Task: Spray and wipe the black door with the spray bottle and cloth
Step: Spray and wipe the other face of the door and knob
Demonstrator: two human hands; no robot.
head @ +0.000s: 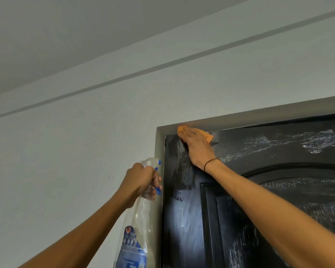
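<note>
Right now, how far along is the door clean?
Done: spray already coats the black door, with white streaks across the top and down its left edge. In hand: the right hand presses the orange cloth into the top-left corner; the left hand grips the spray bottle. Left: the streaks at upper right.

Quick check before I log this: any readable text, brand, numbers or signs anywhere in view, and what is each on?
Spray bottle label: blue printing with a red emblem, too blurred to read; no word or number can be quoted.
Black door: no text, only white spray streaks.
Orange cloth: no text visible.
Wall and door frame: no signs or writing.
</note>
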